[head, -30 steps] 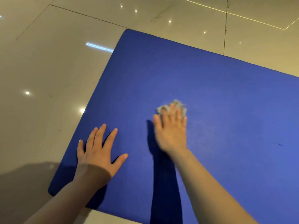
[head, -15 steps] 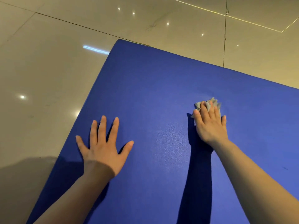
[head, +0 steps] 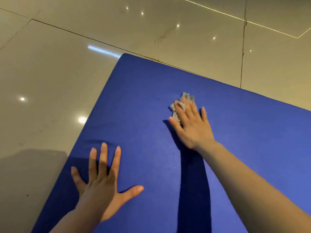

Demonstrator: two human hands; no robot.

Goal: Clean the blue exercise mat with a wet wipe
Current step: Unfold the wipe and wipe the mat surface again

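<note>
The blue exercise mat point(head: 143, 98) lies flat on the floor and fills the lower right of the view, with its far left corner at the upper middle. My right hand point(head: 191, 126) presses a crumpled grey wet wipe point(head: 185, 95) onto the mat with straight fingers. Most of the wipe is hidden under those fingers. My left hand point(head: 101, 187) rests flat on the mat near its left edge, fingers spread, holding nothing.
Glossy beige floor tiles point(head: 50, 81) surround the mat on the left and behind it, with dark grout lines and bright light reflections. A shadow point(head: 25, 182) falls on the floor at the lower left.
My right hand slid the wipe rightward across the mat, then back toward the left. My left hand stayed flat near the left edge. The camera view shifted slightly.
</note>
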